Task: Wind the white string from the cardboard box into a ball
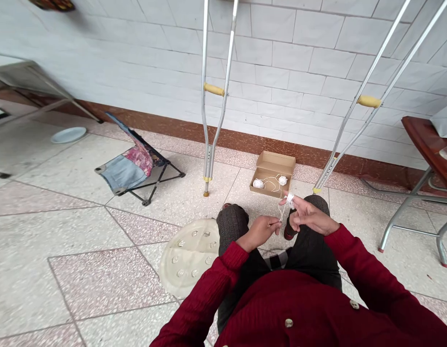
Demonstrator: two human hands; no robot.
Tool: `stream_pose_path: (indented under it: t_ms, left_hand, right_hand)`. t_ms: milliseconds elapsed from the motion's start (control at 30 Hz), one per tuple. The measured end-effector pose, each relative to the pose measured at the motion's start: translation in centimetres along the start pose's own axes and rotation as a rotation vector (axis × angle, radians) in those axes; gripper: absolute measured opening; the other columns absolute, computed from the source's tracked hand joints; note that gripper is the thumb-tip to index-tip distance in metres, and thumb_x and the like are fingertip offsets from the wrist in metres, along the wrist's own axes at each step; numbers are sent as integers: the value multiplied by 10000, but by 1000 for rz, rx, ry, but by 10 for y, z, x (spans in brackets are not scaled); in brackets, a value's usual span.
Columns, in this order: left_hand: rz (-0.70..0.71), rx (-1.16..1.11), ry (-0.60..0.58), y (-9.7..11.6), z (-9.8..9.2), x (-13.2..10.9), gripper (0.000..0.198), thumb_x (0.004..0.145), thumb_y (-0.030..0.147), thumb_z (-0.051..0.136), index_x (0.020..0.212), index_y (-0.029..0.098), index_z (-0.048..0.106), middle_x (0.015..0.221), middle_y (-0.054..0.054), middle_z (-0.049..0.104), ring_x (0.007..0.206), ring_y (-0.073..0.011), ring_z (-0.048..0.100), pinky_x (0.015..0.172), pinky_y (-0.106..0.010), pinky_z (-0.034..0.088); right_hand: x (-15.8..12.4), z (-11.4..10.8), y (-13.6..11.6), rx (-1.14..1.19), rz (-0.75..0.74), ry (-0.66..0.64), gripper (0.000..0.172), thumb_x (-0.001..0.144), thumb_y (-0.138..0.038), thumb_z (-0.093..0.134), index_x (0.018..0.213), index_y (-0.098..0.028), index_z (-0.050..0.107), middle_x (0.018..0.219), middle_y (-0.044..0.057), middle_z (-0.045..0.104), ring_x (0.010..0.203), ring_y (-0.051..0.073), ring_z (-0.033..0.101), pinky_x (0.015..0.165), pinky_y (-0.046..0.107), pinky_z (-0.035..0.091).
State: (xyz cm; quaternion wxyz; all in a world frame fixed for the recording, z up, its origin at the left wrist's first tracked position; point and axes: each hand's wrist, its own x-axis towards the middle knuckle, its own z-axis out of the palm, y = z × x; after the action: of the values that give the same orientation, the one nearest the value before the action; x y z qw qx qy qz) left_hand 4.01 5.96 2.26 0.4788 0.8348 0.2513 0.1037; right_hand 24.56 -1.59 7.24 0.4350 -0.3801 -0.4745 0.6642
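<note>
Between the finger and thumb of my left hand (261, 232) a strand of white yarn is pinched. My right hand (312, 215) is up beside it, over my right knee, its front fingers stretched out and carrying a small bundle of white yarn (290, 200) wound around them. The strand runs between the two hands. Beyond them on the floor stands an open cardboard box (267, 191) with its lid tipped back. Inside it lie a white yarn ball (258, 183) on the left and another yarn ball (283, 180) on the right, with loose strands around them.
Two crutches lean on the tiled wall, a left crutch (208, 161) and a right crutch (330, 166). A folding chair (127, 168) stands at left, and a round mat (190, 255) lies by my left leg. At right is a brown stool (426, 149).
</note>
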Motion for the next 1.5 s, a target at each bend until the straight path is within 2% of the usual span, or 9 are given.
stream_pose_path:
  t_ms: [200,333,500,700,867,1000,1167,1400,1500]
  left_hand:
    - [69,158,78,5,-13,-6,338,937,270,479,650,179,632,665,9,638,694,-144,582,845,-278,415]
    - [86,152,83,0,-20,-6,333,937,235,455,656,179,624,666,10,639,684,-142,583,865,-287,412]
    - [-2,28,68,-6,7,-8,373,945,310,447,670,159,649,669,3,637,653,-140,579,676,-227,426]
    - [25,163,82,1,-2,-20,344,943,314,469,679,185,650,682,-3,658,694,-151,584,910,-294,413]
    - [66,150,116,-4,-20,-23,338,952,276,440,695,189,641,709,0,661,706,-147,590,959,-320,390]
    - [30,48,95,-7,-1,-21,362,955,294,426,690,174,642,736,-18,653,726,-156,599,754,-249,454]
    - [40,160,85,-6,9,-24,347,946,279,461,647,190,613,635,15,625,662,-142,578,965,-312,393]
    - [23,118,130,-15,-16,-24,338,942,271,455,664,177,621,672,11,640,688,-142,587,921,-302,412]
    - [-15,-19,114,-11,-4,-22,354,943,292,443,686,158,646,694,-3,639,684,-142,584,713,-230,439]
  right_hand:
    - [2,-6,44,-358,250,-91,729,732,-203,729,1388,-326,437,1296,83,523,489,29,556,443,178,427]
    - [-10,13,34,-144,285,-321,730,755,-268,730,1404,-332,402,1275,75,525,524,27,576,486,172,442]
    - [-2,11,6,-58,95,-130,852,774,-285,713,1476,-351,234,1419,116,409,662,68,610,573,209,479]
    - [6,1,47,-540,207,0,796,700,-122,709,1414,-298,405,1301,97,537,561,56,561,510,187,441]
    - [-8,18,38,-158,330,-385,782,754,-240,723,1433,-335,348,1257,72,535,579,47,597,519,168,435]
    - [-3,13,16,-15,161,-233,860,772,-273,723,1478,-330,235,1357,119,457,685,75,614,603,209,478]
    - [8,-1,46,-368,146,31,899,712,-153,724,1464,-348,273,1372,109,455,611,61,580,539,200,464]
    - [-7,19,45,-105,326,-383,814,707,-259,769,1422,-303,382,1276,85,518,583,49,588,527,178,442]
    - [-3,20,21,120,175,-329,861,727,-326,757,1459,-303,303,1351,118,454,636,62,590,562,203,456]
